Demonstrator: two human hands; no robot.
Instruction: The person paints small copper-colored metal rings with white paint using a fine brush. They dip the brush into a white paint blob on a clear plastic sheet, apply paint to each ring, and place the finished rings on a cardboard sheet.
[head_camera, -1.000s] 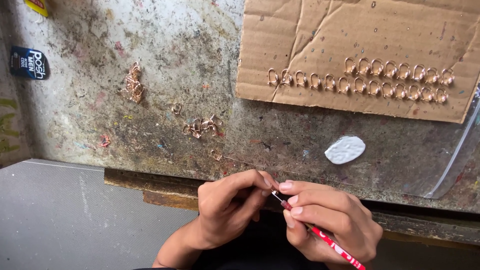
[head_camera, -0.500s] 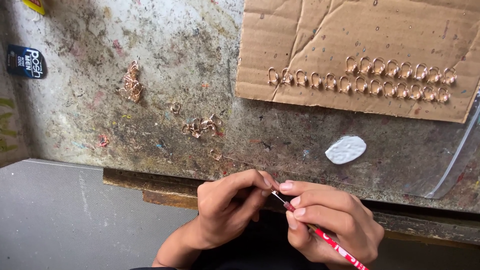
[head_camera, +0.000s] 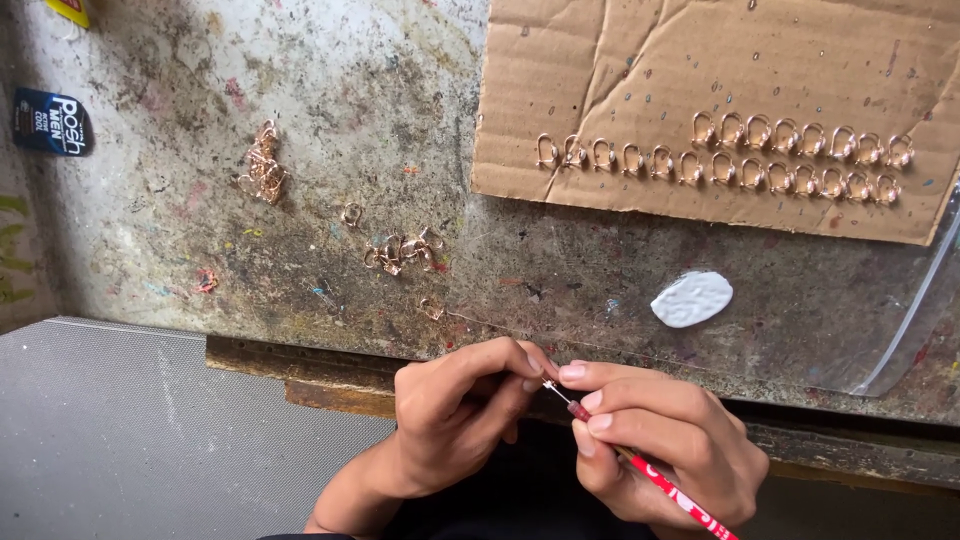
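Nearest the camera, a thin red tool (head_camera: 668, 488) is gripped in the right hand (head_camera: 665, 450), fingers clamped round its shaft, metal tip pointed up-left. The tip is met by the left hand (head_camera: 455, 415), whose thumb and forefinger are pinched together on something too small to be made out; whether a piece is held there cannot be told. Both hands are held just off the near edge of the desk (head_camera: 350, 120), fingertips touching around the tool tip.

To the left, a grey textured surface (head_camera: 120, 430) is seen below the desk edge.

On the stained desk, just past the hands, a white blob of putty-like material (head_camera: 692, 298) is laid. Loose copper-coloured ring pieces (head_camera: 402, 250) are scattered near the middle, with a second small pile (head_camera: 264, 168) further left. A clear plastic sheet (head_camera: 915, 310) is seen at the right edge.

Further back, a cardboard sheet (head_camera: 640, 70) is laid flat, with two rows of matching ring pieces (head_camera: 740, 160) set on it. At the far left, a dark blue label (head_camera: 52, 122) and a yellow corner (head_camera: 70, 10) are visible.
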